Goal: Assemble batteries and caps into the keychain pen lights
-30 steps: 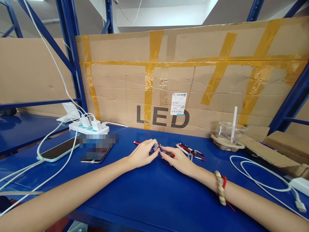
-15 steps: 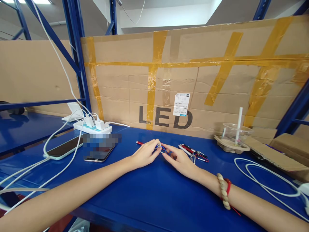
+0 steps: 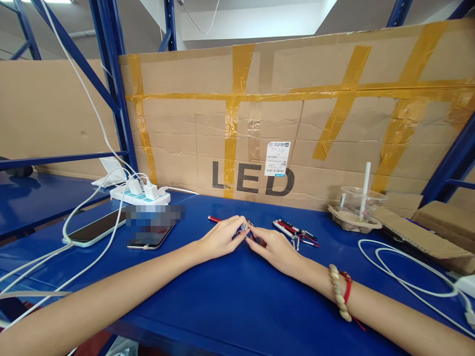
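With left-hand grip closed, pinches small shiny silver piece; cannot tell hold of adjoining right-hand grip; has slim red and silver cylinders beyond.

We're getting one head view, looking out from the wearer's eye level, facing forward and tipping down over the blue tabletop. We're seeing wide: the left forearm and right forearm are running in from the lower corners, nearest us, and both hands are meeting around mid-frame, a bit farther off. Beyond them we're facing the taped cardboard panel nearly square-on, with ceiling showing above. The tabletop's front edge is crossing low in frame, so we're looking from just this side.
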Demonstrator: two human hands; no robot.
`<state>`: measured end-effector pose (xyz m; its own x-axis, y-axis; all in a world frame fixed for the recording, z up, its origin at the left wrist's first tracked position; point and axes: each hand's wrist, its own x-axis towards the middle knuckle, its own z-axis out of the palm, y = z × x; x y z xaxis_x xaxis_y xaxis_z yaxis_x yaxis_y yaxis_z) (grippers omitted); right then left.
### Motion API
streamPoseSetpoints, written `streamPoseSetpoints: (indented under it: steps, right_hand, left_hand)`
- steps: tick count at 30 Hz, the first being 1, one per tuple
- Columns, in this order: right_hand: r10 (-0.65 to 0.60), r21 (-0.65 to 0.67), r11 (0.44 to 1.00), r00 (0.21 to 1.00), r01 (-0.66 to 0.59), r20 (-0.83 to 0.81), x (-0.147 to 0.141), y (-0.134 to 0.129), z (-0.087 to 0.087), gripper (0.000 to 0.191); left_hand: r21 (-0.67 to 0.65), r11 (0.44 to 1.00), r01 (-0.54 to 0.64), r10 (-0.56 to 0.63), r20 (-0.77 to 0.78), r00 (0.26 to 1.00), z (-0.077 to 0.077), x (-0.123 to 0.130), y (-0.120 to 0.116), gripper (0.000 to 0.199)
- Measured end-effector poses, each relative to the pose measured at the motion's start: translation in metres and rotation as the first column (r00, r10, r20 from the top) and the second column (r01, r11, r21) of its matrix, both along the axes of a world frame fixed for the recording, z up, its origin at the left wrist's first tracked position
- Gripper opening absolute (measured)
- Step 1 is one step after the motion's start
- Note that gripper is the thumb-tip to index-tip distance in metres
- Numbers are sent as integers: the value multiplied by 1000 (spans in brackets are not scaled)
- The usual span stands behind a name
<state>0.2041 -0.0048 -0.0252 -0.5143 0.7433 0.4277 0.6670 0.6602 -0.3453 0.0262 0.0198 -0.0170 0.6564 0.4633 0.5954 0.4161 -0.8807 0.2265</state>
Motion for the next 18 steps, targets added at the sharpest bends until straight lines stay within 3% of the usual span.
streamPoseSetpoints:
  steps: [18]
  right_hand:
    - [40, 157, 987, 999, -37, -19, -3, 0, 0, 19]
  left_hand:
    - [-56, 998, 1, 4, 81, 997, -3, 1, -1, 16]
